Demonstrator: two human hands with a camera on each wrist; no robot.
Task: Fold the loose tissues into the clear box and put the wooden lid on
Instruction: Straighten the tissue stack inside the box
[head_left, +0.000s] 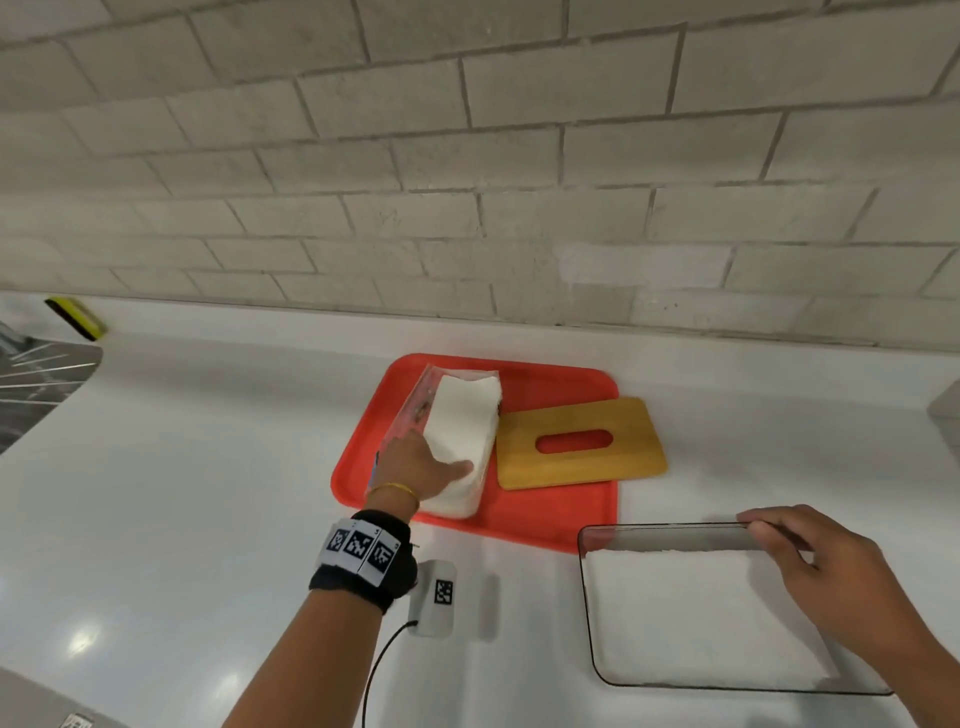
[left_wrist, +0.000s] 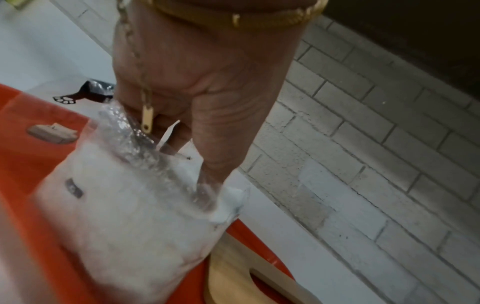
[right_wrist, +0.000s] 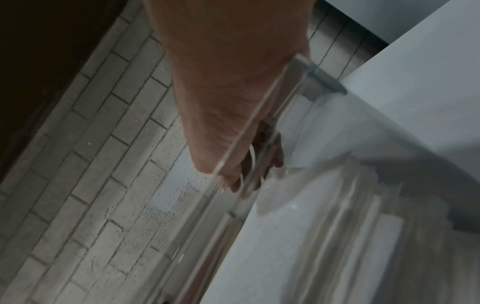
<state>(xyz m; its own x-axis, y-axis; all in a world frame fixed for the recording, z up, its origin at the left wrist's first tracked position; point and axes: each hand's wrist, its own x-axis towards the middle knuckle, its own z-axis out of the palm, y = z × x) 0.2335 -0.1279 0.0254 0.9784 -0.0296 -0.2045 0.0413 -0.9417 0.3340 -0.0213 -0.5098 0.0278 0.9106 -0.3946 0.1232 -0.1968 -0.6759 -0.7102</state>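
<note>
Resting nearest you, at the counter's (head_left: 208, 467) front right, is item 1: the clear box (head_left: 597, 597), holding a layer of white tissues (head_left: 691, 613). Your right hand (head_left: 836, 577) grips its far right rim, fingers curled over the edge and thumb on the other side of the wall; the right wrist view shows the fingertips (right_wrist: 233, 181) pressed against the transparent wall.

Item 2: a small white tagged device (head_left: 436, 597) with a black cable, on the counter just beside your left wrist.

Item 3: the red tray (head_left: 550, 514), farther back at the counter's middle, its front right corner just beside the box's far left corner.

Item 4: the tissue pack (head_left: 462, 441), an open plastic wrapper full of white tissues, on the tray's left half. Your left hand (head_left: 415, 467) is clamped on its near end, thumb across the top of the stack, the other fingers down the left side; in the left wrist view 1 finger (left_wrist: 215, 156) sinks into the wrapper's mouth.

Item 5: the wooden lid (head_left: 582, 441), slot up, lying over the tray's right edge, touching or just beside the pack.

Item 6: a yellow and black sponge (head_left: 78, 317), far left corner against the brick wall (head_left: 467, 156).
</note>
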